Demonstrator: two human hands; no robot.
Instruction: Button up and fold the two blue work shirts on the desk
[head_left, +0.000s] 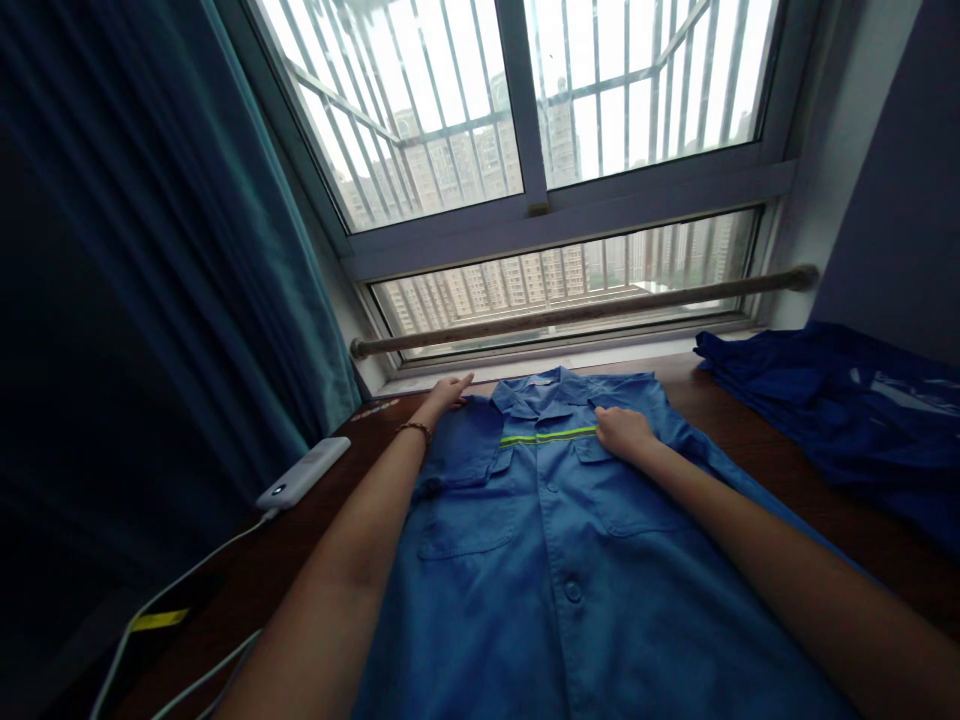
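Observation:
A blue work shirt lies front up on the dark wooden surface, its collar toward the window. A yellow-green stripe crosses its chest. On the left, one sleeve is folded inward over the chest. My left hand, with a beaded bracelet on the wrist, rests at the outer top edge of that sleeve, a finger stretched out. My right hand is closed on the shirt's cloth at the right end of the stripe, above a chest pocket. The other sleeve runs out to the right, partly behind my right forearm.
Another blue garment lies crumpled at the right. To the left are a white power bank with a white cable and a blue curtain. A barred window with a horizontal rail stands behind the surface.

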